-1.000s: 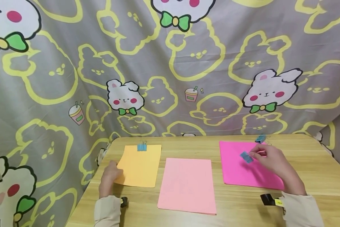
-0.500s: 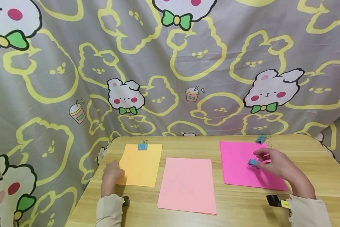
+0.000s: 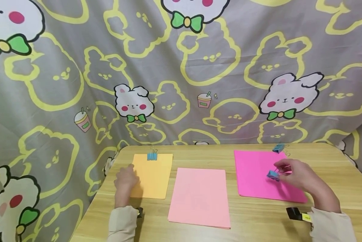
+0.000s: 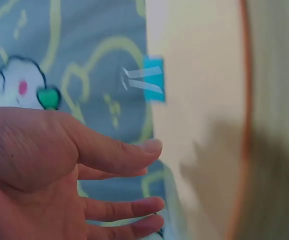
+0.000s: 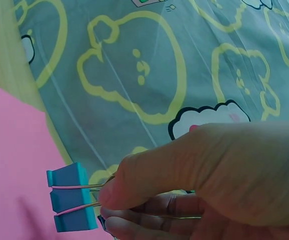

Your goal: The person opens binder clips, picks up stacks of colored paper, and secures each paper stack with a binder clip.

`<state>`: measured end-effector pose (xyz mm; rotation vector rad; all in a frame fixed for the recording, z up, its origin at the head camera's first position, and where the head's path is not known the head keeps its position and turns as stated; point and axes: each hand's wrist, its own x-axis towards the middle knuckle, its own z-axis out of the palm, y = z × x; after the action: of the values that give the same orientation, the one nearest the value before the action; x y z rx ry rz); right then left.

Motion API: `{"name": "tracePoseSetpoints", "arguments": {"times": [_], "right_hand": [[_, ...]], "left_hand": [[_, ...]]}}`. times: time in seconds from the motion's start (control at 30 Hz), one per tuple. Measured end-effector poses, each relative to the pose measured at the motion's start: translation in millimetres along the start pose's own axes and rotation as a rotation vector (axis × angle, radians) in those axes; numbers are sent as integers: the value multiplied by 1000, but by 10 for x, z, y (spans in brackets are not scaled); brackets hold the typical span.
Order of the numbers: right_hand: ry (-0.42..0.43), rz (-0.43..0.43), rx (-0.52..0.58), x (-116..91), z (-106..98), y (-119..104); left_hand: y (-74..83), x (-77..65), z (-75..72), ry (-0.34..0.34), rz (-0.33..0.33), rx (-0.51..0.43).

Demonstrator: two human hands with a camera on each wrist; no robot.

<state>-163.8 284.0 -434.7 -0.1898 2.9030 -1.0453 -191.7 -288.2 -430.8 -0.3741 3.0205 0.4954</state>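
My right hand point(image 3: 298, 174) pinches the wire handles of a blue binder clip point(image 5: 72, 199) between thumb and fingers. The clip hangs over the bright pink paper stack point(image 3: 253, 178). A second blue binder clip point(image 3: 278, 148) lies at that stack's far edge, just beyond my fingers. On the left, my left hand point(image 3: 125, 178) hovers by the left edge of the orange paper stack point(image 3: 153, 181). Its fingers are extended and apart, holding nothing, as the left wrist view shows. Another blue binder clip point(image 4: 154, 80) grips the far edge of the orange stack, handles pointing up.
A light pink paper stack point(image 3: 199, 198) lies between the other two, nearer the front. All rest on a wooden table point(image 3: 156, 222). A patterned grey curtain point(image 3: 168, 67) hangs behind the table and along its left side.
My right hand has shifted right and slightly nearer with its binder clip, which has turned in the fingers. My left hand has left the orange stack's near left corner, moving up and rightward, fingers opening.
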Motion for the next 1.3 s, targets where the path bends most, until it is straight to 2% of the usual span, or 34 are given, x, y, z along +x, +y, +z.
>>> {"name": "tracePoseSetpoints", "arguments": {"times": [0.17,0.27,0.37,0.5,0.7,0.83,0.9,1.2,1.3], "right_hand": [[9,5,14,-14,-20,19],[17,-2,15,-36,-33,36],[21,-10,11,-55,-49,55],[17,-16,8,-69,-69,76],[5,-7,15,-67,-77,81],[-13,2,19,-66,-76,81],[-21,7,24,-72,-77,84],[-9,1,17,-78,-75,103],[-17,5,23,-74,-78,101]], "left_hand": [[302,14,106,27,86,32],[463,24,184,35,175,1],[612,25,237,36,296,-45],[798,31,310,-18,444,-97],[1064,30,477,-132,594,-197],[1208,-4,597,-233,659,-217],[1269,-16,646,-262,671,-204],[1402,-24,766,-303,758,-174],[1435,-55,775,-289,754,-150]]}}
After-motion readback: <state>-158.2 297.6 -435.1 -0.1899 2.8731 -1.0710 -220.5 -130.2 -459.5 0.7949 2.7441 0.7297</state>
